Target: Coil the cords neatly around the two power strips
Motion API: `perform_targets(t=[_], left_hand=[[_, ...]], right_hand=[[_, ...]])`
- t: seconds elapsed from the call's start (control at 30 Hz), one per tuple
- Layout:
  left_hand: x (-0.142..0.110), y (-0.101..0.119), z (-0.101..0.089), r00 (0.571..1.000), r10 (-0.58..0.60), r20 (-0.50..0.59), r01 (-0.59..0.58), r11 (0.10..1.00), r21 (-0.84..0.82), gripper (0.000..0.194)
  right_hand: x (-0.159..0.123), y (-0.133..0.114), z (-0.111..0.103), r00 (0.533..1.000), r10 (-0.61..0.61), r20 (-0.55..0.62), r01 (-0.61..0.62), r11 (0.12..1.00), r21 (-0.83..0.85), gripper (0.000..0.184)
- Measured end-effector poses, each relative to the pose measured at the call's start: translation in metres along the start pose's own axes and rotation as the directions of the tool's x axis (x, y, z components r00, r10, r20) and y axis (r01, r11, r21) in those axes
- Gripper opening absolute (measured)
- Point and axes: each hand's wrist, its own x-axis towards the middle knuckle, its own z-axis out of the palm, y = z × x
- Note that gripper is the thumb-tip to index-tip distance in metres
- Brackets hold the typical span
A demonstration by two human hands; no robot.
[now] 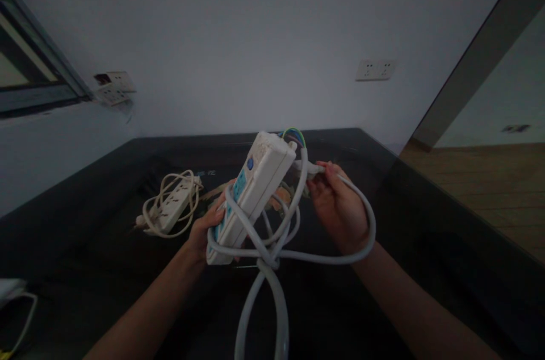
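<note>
Power strip (pixel 272 164), partly looped by cord (pixel 323 259), is being gripped by left hand (pixel 208 222); unwound cord end (pixel 314 169) is being pinched by right hand (pixel 340 204).

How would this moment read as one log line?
left hand: grips power strip; right hand: holds plug; gray cord: looped around strip; colored wires: exposed at strip's end

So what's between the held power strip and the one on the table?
In the head view, the left hand, gripping the held strip, and a tan patch behind it.
</note>
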Motion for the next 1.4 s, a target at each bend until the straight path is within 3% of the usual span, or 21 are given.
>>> perform_targets(t=[0.07,0.1,0.2,0.27,0.33,0.4,0.47,0.53,0.6,0.73,0.93,1.17,1.4], left_hand=[[0.001,0.002,0.002,0.999,0.038,-0.004,-0.039,0.999,-0.014,0.051],[0.001,0.005,0.004,0.999,0.050,-0.018,-0.050,0.999,-0.015,0.048],[0.004,0.014,0.011,0.987,0.127,-0.094,-0.130,0.991,-0.029,0.039],[0.006,0.023,0.017,0.960,0.209,-0.184,-0.217,0.976,-0.022,0.037],[0.009,0.032,0.022,0.922,0.265,-0.283,-0.275,0.962,0.005,0.037],[0.011,0.040,0.028,0.866,0.306,-0.396,-0.315,0.948,0.045,0.040],[0.012,0.048,0.032,0.811,0.335,-0.480,-0.330,0.939,0.097,0.043],[0.012,0.052,0.035,0.780,0.368,-0.507,-0.339,0.928,0.152,0.044],[0.011,0.055,0.038,0.772,0.390,-0.502,-0.342,0.921,0.188,0.044],[0.010,0.054,0.042,0.771,0.373,-0.516,-0.315,0.928,0.199,0.045],[0.010,0.053,0.053,0.778,0.326,-0.538,-0.259,0.945,0.199,0.049],[0.005,0.054,0.053,0.863,0.269,-0.428,-0.180,0.955,0.237,0.056],[-0.001,0.045,0.056,0.924,0.241,-0.297,-0.159,0.948,0.276,0.050]], right_hand=[[0.010,-0.007,-0.011,0.989,-0.148,-0.018,0.142,0.968,-0.208,0.010],[0.016,-0.011,-0.017,0.974,-0.225,0.008,0.213,0.910,-0.356,0.013],[0.036,-0.023,-0.042,0.936,-0.327,0.134,0.322,0.632,-0.705,0.026],[0.048,-0.031,-0.059,0.959,-0.211,0.187,0.274,0.538,-0.797,0.034],[0.057,-0.036,-0.072,0.972,0.038,0.233,0.187,0.478,-0.858,0.033],[0.061,-0.041,-0.079,0.931,0.294,0.217,0.079,0.418,-0.905,0.031],[0.060,-0.044,-0.079,0.878,0.445,0.175,0.002,0.364,-0.932,0.034],[0.057,-0.048,-0.076,0.853,0.492,0.175,-0.012,0.353,-0.935,0.035],[0.052,-0.051,-0.071,0.851,0.482,0.211,-0.007,0.411,-0.912,0.033],[0.048,-0.053,-0.064,0.908,0.359,0.215,0.001,0.513,-0.859,0.035],[0.047,-0.049,-0.061,0.920,0.282,0.270,0.115,0.465,-0.878,0.037],[0.046,-0.057,-0.062,0.919,0.268,0.288,0.130,0.485,-0.865,0.044],[0.045,-0.058,-0.060,0.850,0.400,0.343,0.162,0.423,-0.892,0.038]])
